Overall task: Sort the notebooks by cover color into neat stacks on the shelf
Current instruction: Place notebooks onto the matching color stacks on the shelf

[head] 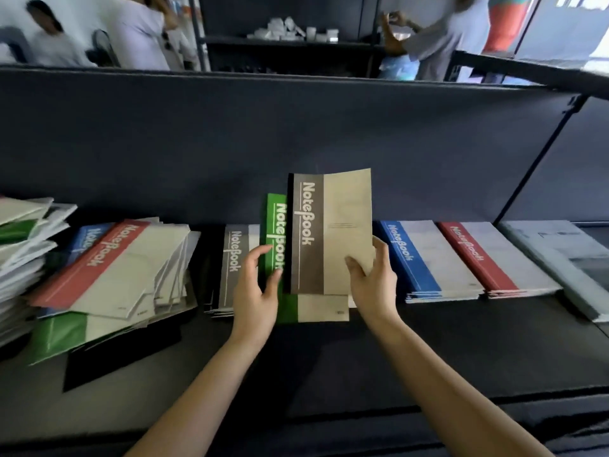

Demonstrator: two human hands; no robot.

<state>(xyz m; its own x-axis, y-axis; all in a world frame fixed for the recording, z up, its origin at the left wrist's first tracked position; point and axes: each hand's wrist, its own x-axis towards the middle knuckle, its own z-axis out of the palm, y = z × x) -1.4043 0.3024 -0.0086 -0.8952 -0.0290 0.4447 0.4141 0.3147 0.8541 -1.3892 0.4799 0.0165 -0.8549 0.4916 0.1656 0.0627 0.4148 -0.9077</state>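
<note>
Brown-banded notebook [329, 232] is up off the shelf [428, 351], the right hand [372, 278] closing its grip on the lower right edge, thumb on the cover. Left hand [255, 291] pinches the green notebook [272, 232] just behind it, at the spine. Grey stack [235, 258] lies left of them, blue stack [421, 262] and red stack [487, 258] right. Messy pile [115, 268] sits far left.

Setting: a stationery shop or stockroom, by the look of it. I stand at a dark shelf [329, 357] carrying many identical "NoteBook" notebooks [425, 262] in stacks, plus one loose heap [125, 268]. Beyond the partition [263, 133]: another shelving unit [286, 44] with small white boxes [280, 28], and several people [141, 31] standing.
</note>
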